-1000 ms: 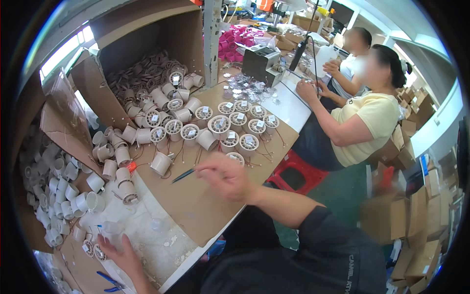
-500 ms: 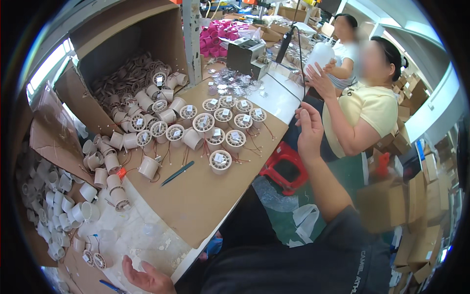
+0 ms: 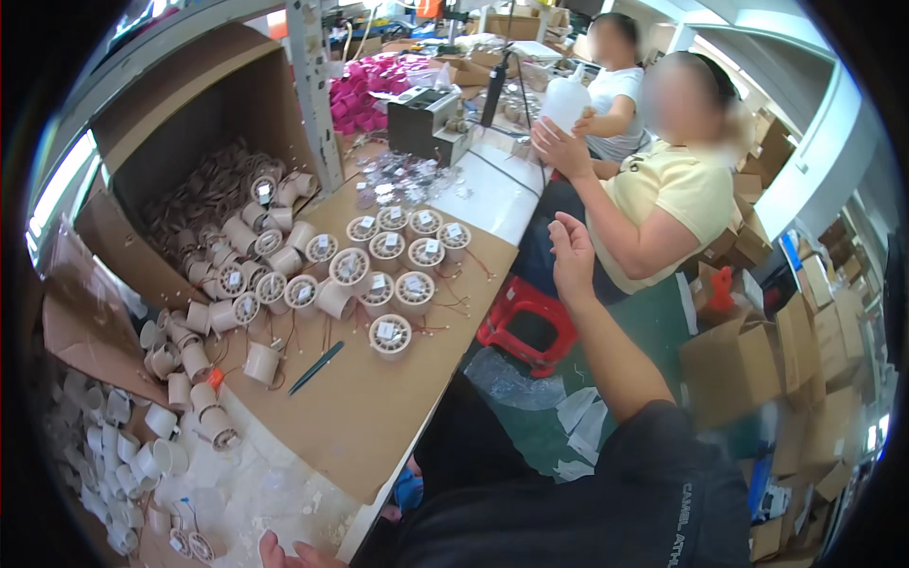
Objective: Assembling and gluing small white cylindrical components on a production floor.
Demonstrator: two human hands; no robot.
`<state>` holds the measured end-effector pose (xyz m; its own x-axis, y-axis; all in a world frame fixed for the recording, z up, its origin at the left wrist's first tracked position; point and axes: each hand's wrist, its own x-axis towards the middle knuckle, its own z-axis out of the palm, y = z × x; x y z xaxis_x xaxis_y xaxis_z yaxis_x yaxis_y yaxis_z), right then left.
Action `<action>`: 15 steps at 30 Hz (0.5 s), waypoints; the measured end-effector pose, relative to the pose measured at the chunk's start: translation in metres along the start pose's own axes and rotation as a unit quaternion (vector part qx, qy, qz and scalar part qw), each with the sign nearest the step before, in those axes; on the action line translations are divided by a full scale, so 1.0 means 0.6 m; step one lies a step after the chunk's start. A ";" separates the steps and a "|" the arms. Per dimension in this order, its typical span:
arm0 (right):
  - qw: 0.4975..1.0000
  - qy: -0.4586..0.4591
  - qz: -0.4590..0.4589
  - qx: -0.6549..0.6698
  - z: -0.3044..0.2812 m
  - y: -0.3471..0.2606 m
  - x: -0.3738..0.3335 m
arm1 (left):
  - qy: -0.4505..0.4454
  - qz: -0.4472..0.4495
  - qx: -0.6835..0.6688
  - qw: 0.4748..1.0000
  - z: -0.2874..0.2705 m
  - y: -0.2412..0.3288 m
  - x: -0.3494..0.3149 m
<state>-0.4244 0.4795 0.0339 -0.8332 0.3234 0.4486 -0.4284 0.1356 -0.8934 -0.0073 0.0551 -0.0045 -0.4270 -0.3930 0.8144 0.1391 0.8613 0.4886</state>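
My right hand [image 3: 572,257] is raised over the gap beside the bench, its fingers loosely bent and apart, with nothing visible in them. Close by it sits a person in a yellow shirt [image 3: 677,213], whose hands hold a translucent white bottle [image 3: 565,102]. At the lower edge, over the bench's pale front part, my left hand [image 3: 289,553] is partly cut off; its visible fingers are apart and hold nothing. Several cream round motor-like parts [image 3: 389,335] with white labels and thin wires stand on the cardboard sheet [image 3: 379,431]. A dark green pen-like tool [image 3: 316,367] lies beside them.
A large cardboard box [image 3: 109,237] full of cream cups and rings lies open at the left. White cups [image 3: 104,440] are heaped below it. A red stool [image 3: 530,331] stands on the green floor. Pink parts [image 3: 374,90] and a grey machine [image 3: 421,123] are behind.
The view has turned, shifting the bench leftward. My left hand has sunk toward the lower edge, while my right hand's fingers have loosened slightly. The co-worker's hand has come onto the bottle.
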 end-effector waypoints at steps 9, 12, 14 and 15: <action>0.997 -0.023 -0.041 -0.056 -0.029 0.001 -0.010 | -0.159 0.088 -0.171 0.968 0.037 0.053 0.018; 0.998 -0.027 -0.044 -0.047 -0.027 0.007 -0.027 | -0.153 0.089 -0.248 0.952 0.074 0.075 0.027; 0.993 -0.016 -0.102 -0.066 -0.023 -0.005 -0.052 | -0.181 0.056 -0.238 0.953 0.091 0.103 0.047; 0.995 -0.026 -0.084 -0.045 -0.018 -0.021 -0.068 | -0.198 0.049 -0.243 0.948 0.099 0.111 0.053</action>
<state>-0.3814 0.4748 0.0266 -0.7699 0.2402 0.5912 -0.5327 0.2682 -0.8027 -0.0648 0.1190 0.0355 -0.6793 -0.0842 0.7290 0.5493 0.6003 0.5813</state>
